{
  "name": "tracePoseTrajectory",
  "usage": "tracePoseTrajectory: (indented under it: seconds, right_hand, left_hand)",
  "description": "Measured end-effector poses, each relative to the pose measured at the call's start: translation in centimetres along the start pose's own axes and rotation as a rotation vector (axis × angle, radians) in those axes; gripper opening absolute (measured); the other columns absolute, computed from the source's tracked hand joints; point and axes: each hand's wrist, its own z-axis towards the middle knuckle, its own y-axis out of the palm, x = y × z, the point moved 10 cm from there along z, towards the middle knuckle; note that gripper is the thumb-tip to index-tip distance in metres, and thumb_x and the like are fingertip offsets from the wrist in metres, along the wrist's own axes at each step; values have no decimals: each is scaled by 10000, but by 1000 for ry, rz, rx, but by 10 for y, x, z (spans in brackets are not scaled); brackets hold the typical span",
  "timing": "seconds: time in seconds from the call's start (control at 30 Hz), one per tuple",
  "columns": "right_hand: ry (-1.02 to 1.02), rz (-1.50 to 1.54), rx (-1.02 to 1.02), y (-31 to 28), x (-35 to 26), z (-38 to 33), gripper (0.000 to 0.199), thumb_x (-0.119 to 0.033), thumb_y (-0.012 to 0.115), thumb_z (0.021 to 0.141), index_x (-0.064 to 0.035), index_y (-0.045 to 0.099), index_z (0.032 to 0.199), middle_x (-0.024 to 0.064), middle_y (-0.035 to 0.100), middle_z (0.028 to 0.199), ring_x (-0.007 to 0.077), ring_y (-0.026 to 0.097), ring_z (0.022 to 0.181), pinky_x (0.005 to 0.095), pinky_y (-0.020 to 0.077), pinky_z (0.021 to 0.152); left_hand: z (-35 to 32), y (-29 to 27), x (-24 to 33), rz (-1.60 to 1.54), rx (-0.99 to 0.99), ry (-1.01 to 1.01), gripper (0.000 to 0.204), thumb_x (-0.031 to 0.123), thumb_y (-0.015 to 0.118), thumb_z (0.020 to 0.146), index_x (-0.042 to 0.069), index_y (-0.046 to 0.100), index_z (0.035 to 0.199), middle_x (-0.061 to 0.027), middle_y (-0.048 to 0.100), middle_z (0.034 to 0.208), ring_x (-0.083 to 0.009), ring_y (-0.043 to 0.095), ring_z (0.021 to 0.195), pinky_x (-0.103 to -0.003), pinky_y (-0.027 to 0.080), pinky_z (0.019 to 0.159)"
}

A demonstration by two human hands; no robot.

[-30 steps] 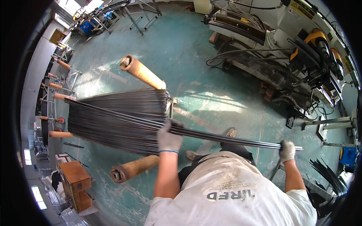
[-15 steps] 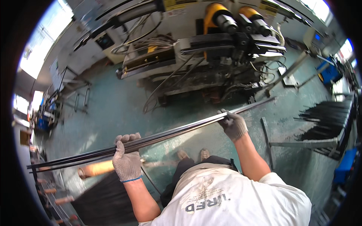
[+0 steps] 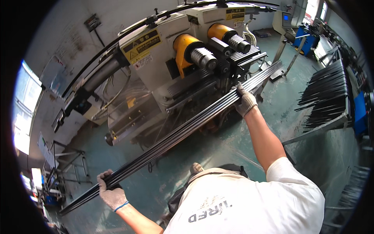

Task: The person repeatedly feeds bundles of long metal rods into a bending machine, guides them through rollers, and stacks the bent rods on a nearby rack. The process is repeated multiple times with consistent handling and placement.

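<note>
- Head view, looking down: we see a person in a white T-shirt (image 3: 249, 202) standing on a worn, blue-green painted concrete floor (image 3: 241, 148), both arms stretched out.
- A bundle of long metal rods (image 3: 175, 136) crosses the picture on a slant, from lower left to upper right. The rods are thin, straight, dark and slightly shiny, lying side by side like a flat band.
- The left hand (image 3: 111, 193), in a grey knitted work glove with a blue cuff edge, is closed around the bundle near its lower left end, fingers curled over the top.
- The right hand (image 3: 244, 102), in the same kind of glove, is wrapped around the bundle near its upper right end, just in front of the machine.
- The bundle is held in the air between the two hands, above the floor, its far end reaching past the right hand beside the machine's grooved bed.
- The machine (image 3: 175, 66) is a boxy, cream-coloured metal unit with two round orange housings (image 3: 183, 48) and ribbed steel rollers (image 3: 202, 58), smooth cylinders cut with grooves.
- A long dark tube (image 3: 97, 76) runs off the machine's left side.
- At the right, a metal rack (image 3: 331, 97) carries more dark rods, fanned out and well apart from the held bundle.
</note>
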Motion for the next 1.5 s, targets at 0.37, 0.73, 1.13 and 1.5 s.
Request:
tracePoseTrajectory:
  seconds: [0.37,0.73,1.13,1.5]
  right_hand:
    - [-27,-35,46,92,-22,115,336,-418,730,1044,-96,766,1135,91,793,1064,267,744,891,434,639,824]
    - [120,17,-134,113,2,189,357,-400,683,1025,-54,756,1070,101,700,906,277,659,809,436,548,763]
    - [-950,-1275,167,119,-54,155,269,-354,694,1058,-107,737,963,40,660,758,208,655,672,381,517,628]
    - [-327,-113,49,55,-32,141,313,-341,728,1075,-47,773,1173,79,795,1003,231,767,891,370,612,805]
  left_hand:
    - [127,66,-185,-226,44,-328,294,230,580,1163,8,732,1048,-161,779,1094,-343,727,1112,-502,558,1144]
    - [118,148,-300,40,290,-575,336,374,830,1013,102,827,1210,-37,813,1301,-189,743,1146,-319,582,907]
    - [181,86,-269,-1,304,-289,388,334,567,1179,25,757,1319,-107,772,1315,-289,721,1223,-455,554,1144]
    - [119,204,-334,-217,193,-620,443,339,742,1076,25,746,1388,-173,730,1462,-376,647,1398,-543,475,1261]
